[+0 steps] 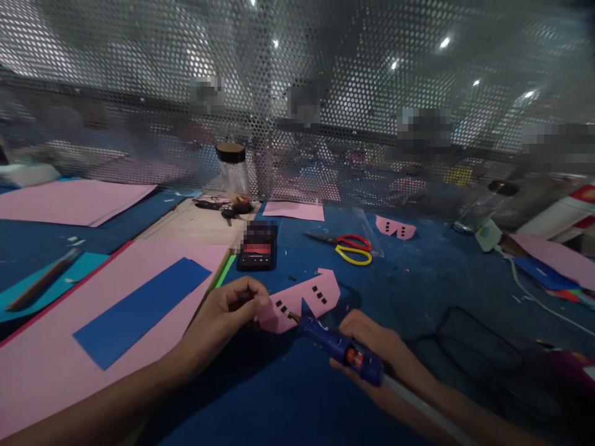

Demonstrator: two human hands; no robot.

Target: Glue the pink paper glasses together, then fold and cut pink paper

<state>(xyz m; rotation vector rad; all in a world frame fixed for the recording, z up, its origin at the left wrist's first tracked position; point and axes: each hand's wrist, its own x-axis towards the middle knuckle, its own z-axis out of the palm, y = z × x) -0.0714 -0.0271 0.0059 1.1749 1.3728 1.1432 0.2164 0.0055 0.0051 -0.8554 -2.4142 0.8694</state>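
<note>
My left hand pinches the left end of a pink paper cut-out with small black squares on it, holding it just above the blue table. My right hand is wrapped round a blue glue gun with a white glue stick poking out behind. The gun's nozzle touches the cut-out's lower edge near the middle.
A large pink sheet with a blue strip lies left. A dark phone-like device, red-and-yellow scissors, a second pink cut-out and a clear jar sit behind. A white cable runs right; perforated metal screen at back.
</note>
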